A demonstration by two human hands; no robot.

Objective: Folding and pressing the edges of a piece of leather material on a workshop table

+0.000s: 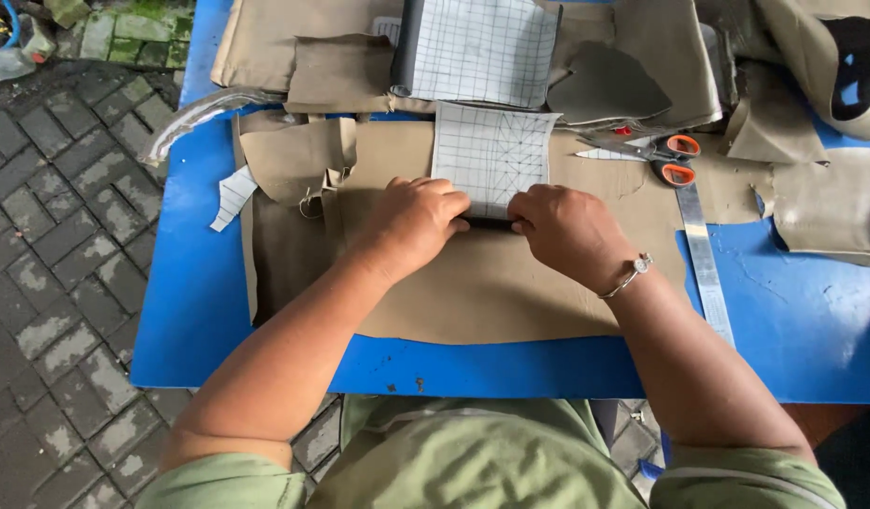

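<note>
Head view, nearest first: the left hand [418, 221] and the right hand [562, 226] lie side by side on a tan fabric panel [472, 283], both curled with knuckles up and fingertips pressed down on the near edge of a white grid-marked sheet [491, 155]. A thin dark strip [489, 222] shows between the two hands right at that edge; what it is cannot be told. The right wrist wears a silver bracelet [628, 275].

The grid sheet looks thin and light, probably a backing or pattern material with some stiffness, since it lies flat with crisp corners. It would likely crease rather than tear, and its near edge, where the fingers now pin it, seems the sensible place to hold it. The tan panel beneath looks soft, limp and somewhat heavier, apt to wrinkle or slide on the smooth blue desk [199, 311] if pulled from one corner.

The sheet is roughly square, white with fine grey lines and some diagonals crossing near its middle, and it sits on the panel's far half.

Further off to the right lie orange-handled scissors [656, 155] and a long metal ruler [704, 254]. Beyond them rest a second, larger grid sheet [477, 47] and more tan fabric pieces [312, 66].
</note>
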